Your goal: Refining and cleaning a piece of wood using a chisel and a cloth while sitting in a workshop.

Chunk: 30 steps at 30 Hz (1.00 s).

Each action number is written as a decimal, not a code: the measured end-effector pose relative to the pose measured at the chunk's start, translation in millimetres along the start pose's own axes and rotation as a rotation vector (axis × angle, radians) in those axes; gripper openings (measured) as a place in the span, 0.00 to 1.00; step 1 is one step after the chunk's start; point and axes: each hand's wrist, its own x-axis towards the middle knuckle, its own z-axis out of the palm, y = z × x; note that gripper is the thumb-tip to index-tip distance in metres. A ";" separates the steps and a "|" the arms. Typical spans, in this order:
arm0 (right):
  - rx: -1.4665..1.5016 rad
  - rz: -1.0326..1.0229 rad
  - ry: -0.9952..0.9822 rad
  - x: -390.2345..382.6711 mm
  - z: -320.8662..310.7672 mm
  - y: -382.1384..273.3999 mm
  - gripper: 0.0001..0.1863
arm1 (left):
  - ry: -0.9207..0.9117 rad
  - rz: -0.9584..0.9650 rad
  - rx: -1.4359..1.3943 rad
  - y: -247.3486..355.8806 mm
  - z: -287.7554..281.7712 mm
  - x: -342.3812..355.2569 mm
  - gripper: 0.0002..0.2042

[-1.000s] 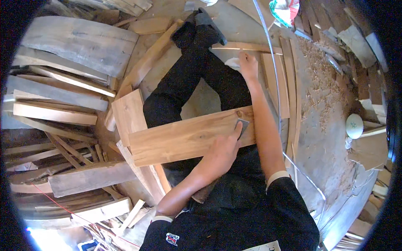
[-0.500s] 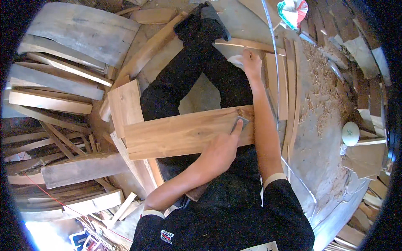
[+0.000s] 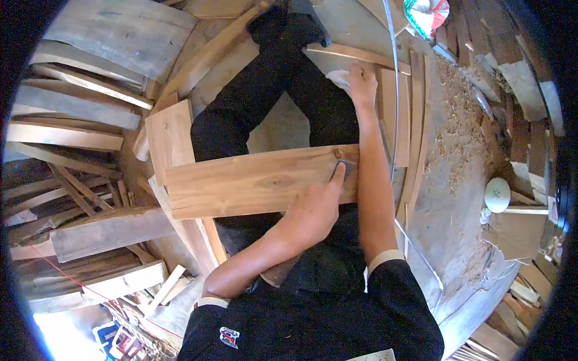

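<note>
A brown wooden board (image 3: pixel 241 186) lies across my thighs, its long side running left to right. My left hand (image 3: pixel 313 210) is on its right half, index finger stretched and pressing on a small grey flat piece (image 3: pixel 346 169); the other fingers are curled under, partly hidden. What the grey piece is made of I cannot make out. My right arm reaches forward past the board's right end. Beside my right shin, my right hand (image 3: pixel 363 87) is closed on a crumpled white cloth-like piece (image 3: pixel 340 78), which sticks out to its left.
Another board (image 3: pixel 170 135) sits under the left end. Stacked planks (image 3: pixel 114 36) fill the left side. Wood strips (image 3: pixel 415 132) lie along the right, past a pale blue strap (image 3: pixel 393 90). Shavings (image 3: pixel 460 144) cover the floor there, near a pale round object (image 3: pixel 498 195).
The whole view has shifted slightly, so board, legs and arms sit a little further left and higher. Both hands keep nearly the same places and grips.
</note>
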 end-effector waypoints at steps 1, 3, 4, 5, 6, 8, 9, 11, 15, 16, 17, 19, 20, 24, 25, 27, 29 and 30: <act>0.022 0.010 -0.010 -1.2 -2.2 0.6 0.24 | 0.009 -0.001 0.001 -0.2 2.9 0.8 0.27; 0.044 0.022 -0.028 -1.8 -3.2 3.3 0.23 | 0.017 -0.010 0.000 2.5 5.3 1.5 0.27; 0.057 0.041 -0.012 0.1 -3.1 7.7 0.22 | -0.018 -0.046 -0.014 5.8 4.0 2.1 0.26; 0.071 0.059 0.002 1.8 -2.7 12.1 0.22 | -0.053 -0.083 -0.029 7.6 3.4 2.4 0.26; 0.072 0.064 -0.001 2.8 -1.8 16.5 0.22 | -0.056 -0.089 -0.029 6.2 4.8 2.3 0.26; 0.168 0.034 0.048 4.7 3.4 20.9 0.23 | 0.035 -0.019 -0.119 1.5 5.6 2.0 0.25; 0.173 0.036 0.043 7.2 4.1 22.9 0.23 | 0.036 -0.026 -0.116 2.5 5.0 2.1 0.25; 0.054 0.117 0.026 15.5 4.9 35.2 0.27 | -0.032 -0.078 -0.096 7.1 0.0 3.7 0.24; 0.112 0.168 0.109 27.1 12.1 59.5 0.27 | 0.008 -0.010 -0.117 -1.1 4.6 7.4 0.24; 0.126 0.144 0.107 28.8 10.7 59.9 0.27 | 0.010 0.007 -0.108 -0.8 2.8 6.7 0.24; 0.139 0.120 0.105 29.4 10.2 60.2 0.27 | 0.011 0.024 -0.100 -0.7 2.0 5.5 0.24; 0.150 0.133 0.104 27.9 10.6 52.2 0.25 | 0.046 0.063 -0.116 -13.8 9.9 6.9 0.24; 0.157 0.150 0.108 25.6 7.9 43.2 0.24 | 0.075 0.105 -0.132 -16.3 10.2 7.2 0.23; 0.116 0.199 0.093 13.6 5.0 19.2 0.23 | 0.058 0.048 -0.156 -7.9 -2.9 6.6 0.22; 0.128 0.179 0.114 11.9 5.1 23.0 0.23 | 0.071 0.028 -0.180 -4.8 -3.0 6.2 0.21; 0.136 0.165 0.134 11.1 6.8 29.7 0.23 | 0.080 0.006 -0.206 -3.4 -0.5 6.6 0.21; 0.070 0.227 0.156 18.8 6.9 40.1 0.23 | 0.130 0.002 -0.237 -2.2 4.4 10.3 0.22; 0.067 0.227 0.154 19.2 5.1 46.3 0.23 | 0.129 0.000 -0.241 -0.7 4.9 10.6 0.22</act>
